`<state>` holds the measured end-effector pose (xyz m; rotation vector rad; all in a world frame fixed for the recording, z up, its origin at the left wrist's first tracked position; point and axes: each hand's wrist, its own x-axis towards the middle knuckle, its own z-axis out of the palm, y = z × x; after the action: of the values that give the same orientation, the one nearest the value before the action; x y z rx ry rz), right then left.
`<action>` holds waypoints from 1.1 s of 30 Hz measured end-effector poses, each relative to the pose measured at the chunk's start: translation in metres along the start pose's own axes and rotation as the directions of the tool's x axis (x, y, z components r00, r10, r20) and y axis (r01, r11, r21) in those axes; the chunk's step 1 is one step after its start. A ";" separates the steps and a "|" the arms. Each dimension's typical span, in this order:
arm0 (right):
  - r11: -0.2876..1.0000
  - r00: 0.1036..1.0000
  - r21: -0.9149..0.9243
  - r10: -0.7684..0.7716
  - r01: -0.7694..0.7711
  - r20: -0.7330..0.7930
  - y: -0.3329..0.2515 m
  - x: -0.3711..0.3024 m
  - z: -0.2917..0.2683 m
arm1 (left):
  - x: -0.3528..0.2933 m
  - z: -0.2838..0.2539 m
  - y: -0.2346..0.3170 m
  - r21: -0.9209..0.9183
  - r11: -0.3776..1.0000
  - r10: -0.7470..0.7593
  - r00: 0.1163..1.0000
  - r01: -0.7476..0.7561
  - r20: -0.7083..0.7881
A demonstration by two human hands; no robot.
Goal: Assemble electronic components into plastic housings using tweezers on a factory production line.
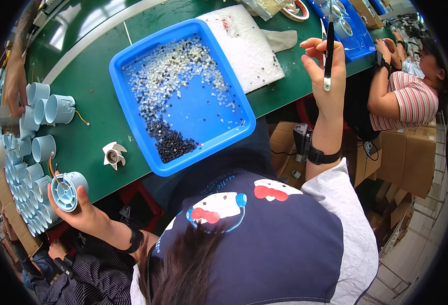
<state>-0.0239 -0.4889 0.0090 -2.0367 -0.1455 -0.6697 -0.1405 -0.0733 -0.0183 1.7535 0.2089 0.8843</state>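
My left hand (87, 212) is closed around a pale blue round motor housing (67, 192). Its open, spoked end shows, and thin red and yellow wires come up out of it. Raised beyond the right side of the tray, my right hand (328, 76) pinches a pair of black tweezers (329, 48), tips pointing away from me. A blue tray (208, 147) on the green table holds many tiny rings, white and clear ones at the far side and black ones heaped at the near left corner. A white fan impeller (113, 155) lies left of the tray.
Many pale blue housings (60, 109) crowd the table's left end. Right of the tray lies a white foam sheet (244, 48) dotted with black rings. Another blue tray (356, 46) stands farther right, near a person in a striped shirt (412, 99). Cardboard boxes (407, 157) stand below.
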 end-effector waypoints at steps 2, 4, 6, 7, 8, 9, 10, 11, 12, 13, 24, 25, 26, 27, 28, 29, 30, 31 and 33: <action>1.000 1.000 0.013 -0.010 0.010 -0.002 -0.001 0.000 0.001 | 0.000 0.001 -0.001 -0.003 1.000 -0.005 1.000 0.005 0.001; 0.992 0.996 0.088 0.091 -0.092 0.016 -0.006 -0.002 0.002 | 0.000 0.001 -0.003 -0.007 1.000 -0.015 1.000 0.015 0.001; 0.982 0.990 0.125 0.140 -0.143 0.030 -0.008 -0.003 0.003 | 0.000 0.002 -0.002 -0.006 1.000 -0.017 1.000 0.017 -0.002; 0.983 0.987 0.098 0.154 -0.157 0.043 -0.006 -0.005 0.004 | 0.000 0.002 -0.001 -0.004 1.000 -0.016 1.000 0.016 -0.005; 0.983 0.984 0.071 0.168 -0.172 0.055 -0.004 -0.007 0.006 | 0.000 0.002 0.000 -0.002 1.000 -0.016 1.000 0.016 -0.008; 0.982 0.981 0.042 0.183 -0.186 0.066 -0.002 -0.010 0.007 | 0.000 0.002 0.000 -0.001 1.000 -0.017 1.000 0.017 -0.009; 0.981 0.981 0.043 0.184 -0.187 0.068 0.000 -0.013 0.008 | 0.000 0.002 0.000 -0.004 1.000 -0.019 1.000 0.019 -0.009; 0.981 0.981 0.038 0.186 -0.188 0.063 0.001 -0.017 0.010 | -0.001 0.003 0.000 -0.009 1.000 -0.022 1.000 0.022 -0.008; 0.981 0.980 0.033 0.188 -0.190 0.057 0.001 -0.020 0.012 | -0.001 0.003 -0.001 -0.014 1.000 -0.025 1.000 0.025 -0.007; 0.981 0.980 0.028 0.191 -0.193 0.051 0.002 -0.023 0.014 | -0.001 0.003 -0.002 -0.015 1.000 -0.026 1.000 0.026 -0.006; 0.979 0.975 0.045 0.201 -0.197 -0.094 0.006 -0.033 0.018 | 0.003 0.005 -0.005 -0.017 0.999 -0.034 0.999 0.034 -0.018; 0.984 0.981 0.069 0.171 -0.165 -0.092 0.007 -0.033 0.017 | 0.004 0.006 -0.007 -0.018 0.999 -0.032 0.999 0.032 -0.020; 0.984 0.984 0.092 0.163 -0.156 -0.072 0.007 -0.031 0.021 | 0.003 0.003 -0.006 0.001 1.000 -0.024 0.999 0.024 -0.027; 0.988 0.986 -0.006 0.155 -0.156 -0.068 0.005 -0.032 0.022 | 0.002 0.000 -0.006 0.023 1.000 -0.015 0.999 0.016 -0.036; 0.987 0.989 -0.073 0.143 -0.146 -0.041 0.002 -0.030 0.029 | 0.002 -0.011 0.001 0.074 0.997 0.006 0.998 -0.001 -0.069; 0.990 0.989 -0.099 0.084 -0.096 -0.118 0.005 -0.033 0.028 | 0.005 -0.014 -0.005 0.095 0.995 0.020 0.995 -0.011 -0.099; 0.991 0.981 -0.121 0.025 -0.049 -0.192 0.009 -0.035 0.026 | 0.008 -0.016 -0.010 0.054 0.996 -0.063 0.997 0.066 -0.054; 0.998 0.954 -0.013 0.050 -0.057 -0.296 0.009 -0.035 0.029 | 0.012 -0.019 -0.011 0.029 0.989 -0.142 0.990 0.142 -0.024; 0.996 0.906 0.071 0.076 -0.051 -0.416 0.004 -0.034 0.023 | 0.018 -0.021 -0.004 -0.005 0.958 -0.288 0.957 0.288 -0.023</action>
<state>-0.0417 -0.4660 -0.0205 -1.7870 0.1514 -1.0324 -0.1398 -0.0459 -0.0115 1.6597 0.4672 0.6914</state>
